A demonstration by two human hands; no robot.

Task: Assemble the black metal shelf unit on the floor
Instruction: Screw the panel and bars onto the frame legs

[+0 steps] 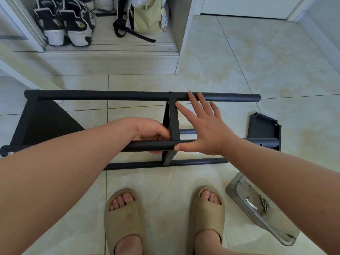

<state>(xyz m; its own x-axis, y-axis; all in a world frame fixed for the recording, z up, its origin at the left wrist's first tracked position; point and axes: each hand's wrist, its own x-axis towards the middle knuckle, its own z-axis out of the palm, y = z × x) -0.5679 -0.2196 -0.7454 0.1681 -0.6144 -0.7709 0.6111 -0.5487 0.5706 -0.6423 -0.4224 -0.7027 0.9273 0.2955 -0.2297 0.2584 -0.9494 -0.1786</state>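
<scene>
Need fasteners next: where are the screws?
Head view, lower right: the screws lie in a clear tray, just right of the right slipper.

Bright, even daylight, soft shadows under the feet, sharp focus, with wide-angle bending at the edges.

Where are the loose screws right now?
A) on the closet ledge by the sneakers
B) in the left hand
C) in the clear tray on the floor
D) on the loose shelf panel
C: the screws lie inside the clear tray at lower right.
</scene>
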